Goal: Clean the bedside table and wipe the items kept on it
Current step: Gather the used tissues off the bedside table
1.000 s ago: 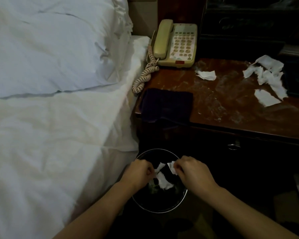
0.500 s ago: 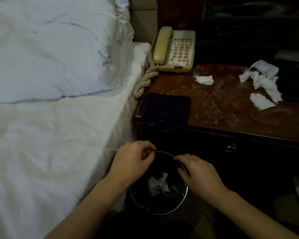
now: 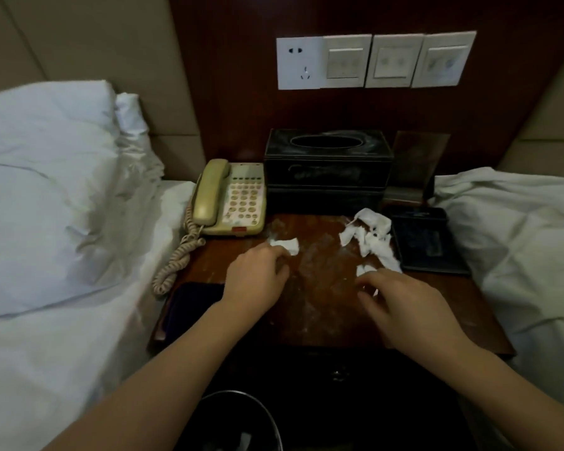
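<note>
1. I had both hands over the bedside table (image 3: 323,323), a dark wooden top smeared with pale dust and streaks.
2. My left hand (image 3: 254,281) sat near the middle of the top, its fingertips curled down at a small paper scrap (image 3: 288,245) lying just in front of the telephone (image 3: 230,198). Whether the fingers had actually pinched it, I could not tell.
3. My right hand (image 3: 407,307) hovered lower toward the right, fingers bent over another small scrap (image 3: 362,270). That hold was just as unclear to me.
4. A larger heap of torn tissue (image 3: 372,237) lay toward the right rear, touching the dark tray (image 3: 428,244) along the right edge.
5. The tissue box (image 3: 328,170) stood at the back edge, and a dark cloth (image 3: 192,304) lay unused at the front left corner, by the coiled phone cord (image 3: 176,262).
6. The bin (image 3: 238,421) waited on the floor below the front edge.
7. Risks, as I judged them:
   - Light scraps could slip from a loose pinch and flutter onto the bed or floor.
   - Sweeping by hand could smear the dust further or push it under the telephone.
   - Catching the cord could drag the handset off its cradle.
</note>
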The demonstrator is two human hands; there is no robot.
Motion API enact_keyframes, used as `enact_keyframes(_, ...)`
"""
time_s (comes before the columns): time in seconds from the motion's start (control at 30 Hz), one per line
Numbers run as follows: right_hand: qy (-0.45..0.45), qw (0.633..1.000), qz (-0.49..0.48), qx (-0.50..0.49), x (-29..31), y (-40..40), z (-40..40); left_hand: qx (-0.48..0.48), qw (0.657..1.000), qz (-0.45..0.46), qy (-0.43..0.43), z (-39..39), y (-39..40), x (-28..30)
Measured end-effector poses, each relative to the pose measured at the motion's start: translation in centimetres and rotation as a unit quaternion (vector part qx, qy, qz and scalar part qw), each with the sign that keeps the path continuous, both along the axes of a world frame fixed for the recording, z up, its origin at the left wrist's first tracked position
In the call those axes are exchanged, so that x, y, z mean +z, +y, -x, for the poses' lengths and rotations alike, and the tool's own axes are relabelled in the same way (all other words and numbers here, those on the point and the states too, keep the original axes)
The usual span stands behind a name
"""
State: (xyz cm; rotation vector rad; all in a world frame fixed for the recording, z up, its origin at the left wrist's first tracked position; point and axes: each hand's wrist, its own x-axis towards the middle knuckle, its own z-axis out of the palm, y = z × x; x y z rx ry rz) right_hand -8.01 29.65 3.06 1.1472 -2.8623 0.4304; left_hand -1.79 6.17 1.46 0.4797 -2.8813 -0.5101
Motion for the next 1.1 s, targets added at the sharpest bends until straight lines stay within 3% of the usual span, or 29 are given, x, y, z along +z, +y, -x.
enact_keyframes(0.27,-0.008,0.997,0.002,-0.078,-2.8,0.5,4.3,0.041,0.999,0.029,0.008,4.3,-1.4,-3.0)
enact_keyframes(0.67,0.006,0.997,-0.023,-0.067,-4.6,-0.1,6.2,0.022,0.998,0.010,0.060,4.6,-0.6,-1.6)
enact_keyframes(0.83,0.016,0.994,-0.093,-0.058,-4.9,-0.5,6.0,0.011,0.994,-0.038,0.105,0.3,1.5,0.8)
enact_keyframes(0.97,0.029,0.999,-0.009,-0.028,-2.9,-1.0,3.0,0.006,0.989,-0.076,0.123,-6.3,2.8,1.1)
enact_keyframes(1.1,0.012,0.996,0.049,0.075,-1.9,-2.1,-3.9,0.007,0.993,-0.112,0.033,-13.4,2.2,-2.4)
